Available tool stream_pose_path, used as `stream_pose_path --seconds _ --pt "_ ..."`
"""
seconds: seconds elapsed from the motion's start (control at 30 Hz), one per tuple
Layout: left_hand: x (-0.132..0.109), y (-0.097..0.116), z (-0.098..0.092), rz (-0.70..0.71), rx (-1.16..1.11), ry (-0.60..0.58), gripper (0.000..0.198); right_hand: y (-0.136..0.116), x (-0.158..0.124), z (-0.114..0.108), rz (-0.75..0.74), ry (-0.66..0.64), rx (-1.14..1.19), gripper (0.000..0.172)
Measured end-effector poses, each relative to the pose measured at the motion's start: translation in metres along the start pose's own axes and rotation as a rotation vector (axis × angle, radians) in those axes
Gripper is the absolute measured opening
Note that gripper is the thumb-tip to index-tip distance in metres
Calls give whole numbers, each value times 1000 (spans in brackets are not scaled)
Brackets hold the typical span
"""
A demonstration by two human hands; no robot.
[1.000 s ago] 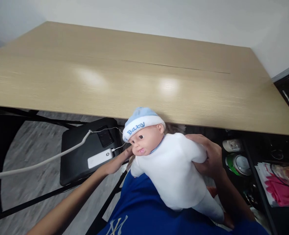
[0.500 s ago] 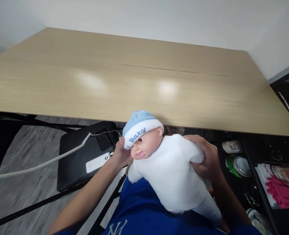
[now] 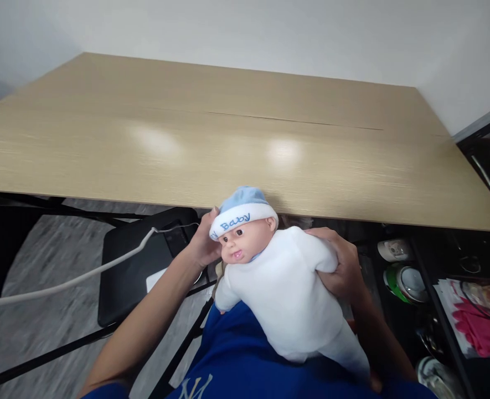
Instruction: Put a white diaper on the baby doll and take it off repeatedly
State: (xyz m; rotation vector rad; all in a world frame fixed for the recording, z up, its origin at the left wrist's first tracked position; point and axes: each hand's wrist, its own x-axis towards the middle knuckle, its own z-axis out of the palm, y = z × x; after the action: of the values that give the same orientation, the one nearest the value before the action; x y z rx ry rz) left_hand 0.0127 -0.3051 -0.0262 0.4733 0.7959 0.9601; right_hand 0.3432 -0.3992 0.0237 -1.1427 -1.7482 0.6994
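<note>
Head view, doll: The doll (image 3: pixel 286 299) is lying tilted across the person's front, over the blue shirt (image 3: pixel 232 354), just at the near edge of the table (image 3: pixel 211 160). Its head is pointing up and to the left, its legs down and to the right.
Cap: The blue cap (image 3: pixel 247 213) is sitting on the doll's head, its white brim showing the lettering "Baby". It is overlapping the table edge in view; whether the two are touching, I cannot tell.
Left hand: The left hand (image 3: pixel 205 241) is cupping the side of the cap and head, thumb standing along the brim. The other fingers are hiding behind, so I cannot tell whether it is grasping or merely supporting.
Right hand: The right hand (image 3: pixel 344 266) is grasping the doll by its white sleeve (image 3: pixel 324 256), curling around the arm near the shoulder.
Left of the doll: A pale cable (image 3: pixel 82 275) is running above a black seat (image 3: pixel 124 293), where a white device (image 3: pixel 155 279) is showing partly behind the forearm.
Right of the doll: A green-sided can (image 3: pixel 406 282) is standing near a white container (image 3: pixel 394 249), and a pink item (image 3: pixel 479 327) is lying farther right.
</note>
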Motion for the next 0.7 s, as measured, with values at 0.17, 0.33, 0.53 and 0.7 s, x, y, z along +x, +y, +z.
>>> stream_pose_path --seconds 0.17,0.33,0.53,0.7 --pt "0 3 6 -24 151 40 58 4 -2 1 10 26 -10 63" --pt "-14 3 29 14 175 10 61 6 -2 4 28 41 -32 68" --pt "-53 -15 54 88 195 68 73 1 -2 3 8 65 -65 65" --pt "-91 -40 48 145 302 241 77 0 -6 3 22 121 -92 63"
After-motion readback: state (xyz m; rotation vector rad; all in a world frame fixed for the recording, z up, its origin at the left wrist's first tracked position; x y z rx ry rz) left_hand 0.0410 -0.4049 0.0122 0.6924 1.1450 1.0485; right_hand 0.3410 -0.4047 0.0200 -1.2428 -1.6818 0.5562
